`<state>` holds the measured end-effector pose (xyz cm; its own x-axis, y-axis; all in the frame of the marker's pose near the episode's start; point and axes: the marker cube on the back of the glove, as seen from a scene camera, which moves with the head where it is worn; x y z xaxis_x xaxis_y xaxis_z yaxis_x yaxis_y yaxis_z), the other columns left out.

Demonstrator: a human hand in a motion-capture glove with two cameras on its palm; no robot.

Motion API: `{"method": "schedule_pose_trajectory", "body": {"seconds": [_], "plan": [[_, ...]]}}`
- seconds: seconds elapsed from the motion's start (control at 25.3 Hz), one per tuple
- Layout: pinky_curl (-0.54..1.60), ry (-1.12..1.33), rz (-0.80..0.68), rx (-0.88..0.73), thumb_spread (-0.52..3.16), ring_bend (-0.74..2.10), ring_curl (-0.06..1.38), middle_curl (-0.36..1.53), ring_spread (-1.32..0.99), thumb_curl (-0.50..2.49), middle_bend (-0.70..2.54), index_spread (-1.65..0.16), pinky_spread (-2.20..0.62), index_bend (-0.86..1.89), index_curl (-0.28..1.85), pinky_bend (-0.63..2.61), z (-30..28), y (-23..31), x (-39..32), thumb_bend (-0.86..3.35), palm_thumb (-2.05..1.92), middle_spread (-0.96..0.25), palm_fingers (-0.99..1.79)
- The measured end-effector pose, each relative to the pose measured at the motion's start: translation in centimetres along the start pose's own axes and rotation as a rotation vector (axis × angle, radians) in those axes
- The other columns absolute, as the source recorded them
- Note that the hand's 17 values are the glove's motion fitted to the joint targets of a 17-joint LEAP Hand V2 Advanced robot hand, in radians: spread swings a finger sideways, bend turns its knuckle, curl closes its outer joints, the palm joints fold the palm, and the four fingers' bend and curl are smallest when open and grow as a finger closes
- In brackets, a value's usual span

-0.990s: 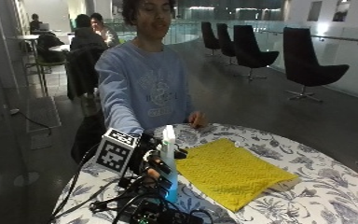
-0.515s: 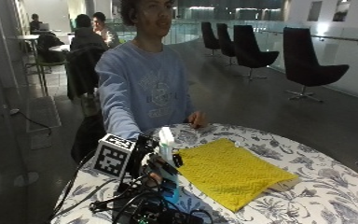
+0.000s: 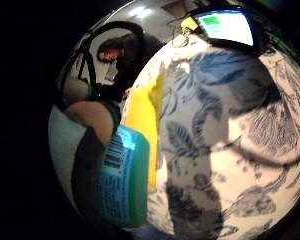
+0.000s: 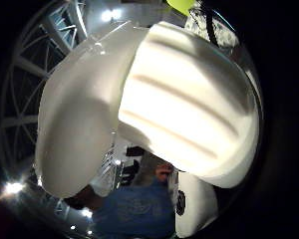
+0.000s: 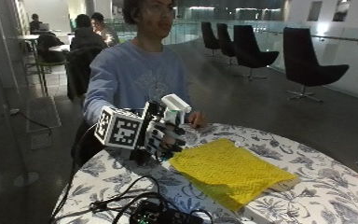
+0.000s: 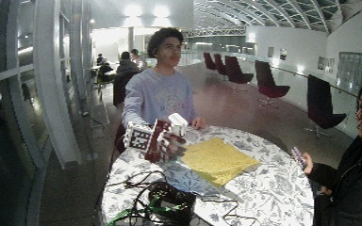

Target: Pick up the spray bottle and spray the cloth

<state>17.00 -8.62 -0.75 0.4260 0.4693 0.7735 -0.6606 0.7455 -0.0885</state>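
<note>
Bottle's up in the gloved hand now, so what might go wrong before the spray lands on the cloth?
1. The spray bottle, held by the right hand, is off to one side of the yellow cloth; a badly aimed nozzle may wet the tablecloth instead.
2. Electronics and cables lie near the cloth's edge; stray mist might reach them.

A round table [image 5: 328, 186] with a blue-and-white floral cover fills the lower part of the outside view, and a dark electronic box [image 5: 160, 215] with black cables lies on it at about 6 o'clock. Dark swivel chairs [image 5: 309, 70] stand on the floor at about 2 o'clock. In the wide outside view a grey column [image 6: 52, 80] rises at 9 o'clock.
</note>
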Motion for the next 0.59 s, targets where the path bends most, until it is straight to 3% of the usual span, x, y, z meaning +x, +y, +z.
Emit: {"method": "schedule_pose_trajectory", "body": {"seconds": [0.32, 0.59], "plan": [[0.35, 0.031, 0.146, -0.299, 0.59, 0.53, 0.4, 0.44, -0.03, 0.62, 0.24, -0.24, 0.11, 0.14, 0.37, 0.22, 1.9, 2.8, -2.9, -0.03, 0.94, -0.07, 1.15], [0.36, 0.108, 0.216, -0.425, 0.62, 0.56, 0.41, 0.45, -0.02, 0.63, 0.24, -0.22, 0.1, 0.13, 0.37, 0.24, 2.6, 3.7, -4.1, -0.03, 0.92, -0.06, 1.15]]}}
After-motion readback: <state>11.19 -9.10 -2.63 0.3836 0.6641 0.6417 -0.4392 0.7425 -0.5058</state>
